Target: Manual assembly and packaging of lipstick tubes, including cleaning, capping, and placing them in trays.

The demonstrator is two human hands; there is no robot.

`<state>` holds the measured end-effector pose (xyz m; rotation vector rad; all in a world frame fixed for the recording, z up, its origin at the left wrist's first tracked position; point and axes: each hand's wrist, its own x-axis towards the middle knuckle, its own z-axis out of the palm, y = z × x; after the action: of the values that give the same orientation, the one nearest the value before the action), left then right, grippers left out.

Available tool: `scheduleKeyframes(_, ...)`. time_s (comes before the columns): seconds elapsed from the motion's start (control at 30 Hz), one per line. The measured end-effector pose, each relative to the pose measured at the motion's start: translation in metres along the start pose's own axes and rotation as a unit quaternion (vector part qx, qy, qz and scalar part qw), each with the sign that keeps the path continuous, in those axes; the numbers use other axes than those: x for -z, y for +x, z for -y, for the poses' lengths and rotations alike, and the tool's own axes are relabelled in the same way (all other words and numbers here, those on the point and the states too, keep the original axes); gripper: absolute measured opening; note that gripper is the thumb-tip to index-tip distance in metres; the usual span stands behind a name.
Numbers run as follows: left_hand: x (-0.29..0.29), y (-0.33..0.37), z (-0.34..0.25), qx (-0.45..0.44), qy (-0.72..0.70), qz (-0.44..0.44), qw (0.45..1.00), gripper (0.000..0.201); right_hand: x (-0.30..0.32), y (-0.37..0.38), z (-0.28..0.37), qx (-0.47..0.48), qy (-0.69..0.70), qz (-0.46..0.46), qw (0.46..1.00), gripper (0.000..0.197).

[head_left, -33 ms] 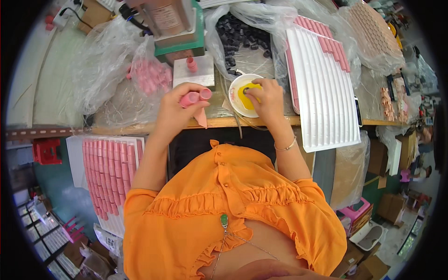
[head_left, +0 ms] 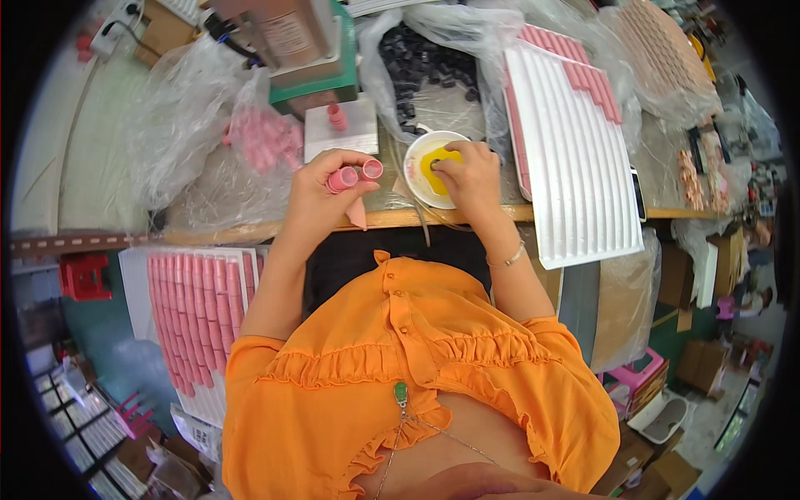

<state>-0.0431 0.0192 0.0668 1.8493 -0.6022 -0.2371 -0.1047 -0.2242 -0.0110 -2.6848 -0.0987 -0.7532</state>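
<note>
My left hand is closed around two short pink tubes, their round ends toward me. A pale pink scrap, maybe cloth, hangs below its fingers. My right hand pinches a small dark ring-like piece over a yellow pad. That pad lies in a white bowl near the table's front edge; the fingers hide whether the dark piece touches it. Behind my left hand, a pink part stands upright on the metal plate of a green-based press.
Black caps fill a clear plastic bag behind the bowl. At right, a white ridged tray overhangs the table edge, with pink tubes on its far part. Pink tubes lie in rows at lower left. A bag of pink parts sits left.
The dark piece in my right hand has shifted slightly and shows less between the fingers. My left hand has tilted a little with the two tubes. The whole view has moved slightly.
</note>
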Motion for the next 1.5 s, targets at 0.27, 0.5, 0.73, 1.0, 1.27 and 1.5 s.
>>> scheduleKeyframes(0.27, -0.049, 0.014, 0.007, -0.046, 0.016, -0.042, 0.998, 0.032, 0.051, 0.011, 0.011, -0.087, 0.294, -0.061, 0.95, 0.014)
scheduleKeyframes(0.5, -0.1, 0.03, 0.016, 0.228, -0.577, -0.002, 0.784, 0.032, 0.065, 0.01, 0.025, -0.022, 0.214, -0.137, 0.967, 0.011)
scheduleKeyframes(0.73, -0.129, 0.042, 0.015, 0.273, -0.658, 0.069, 0.698, 0.022, 0.101, 0.025, -0.008, -0.014, 0.139, -0.085, 0.987, 0.02)
scheduleKeyframes(1.0, -0.096, 0.047, 0.039, 0.18, -0.556, 0.03, 0.811, 0.021, 0.1, 0.057, -0.266, -0.346, -0.151, -0.228, 0.897, 0.039)
scheduleKeyframes(1.27, -0.077, 0.038, 0.046, 0.174, -0.476, -0.078, 0.858, 0.021, 0.08, 0.072, -0.325, -0.44, -0.194, -0.092, 0.872, 0.04)
scheduleKeyframes(1.5, -0.081, 0.054, 0.043, 0.064, -0.323, -0.11, 0.938, 0.028, 0.138, 0.062, -0.114, -0.209, 0.084, -0.002, 0.974, 0.03)
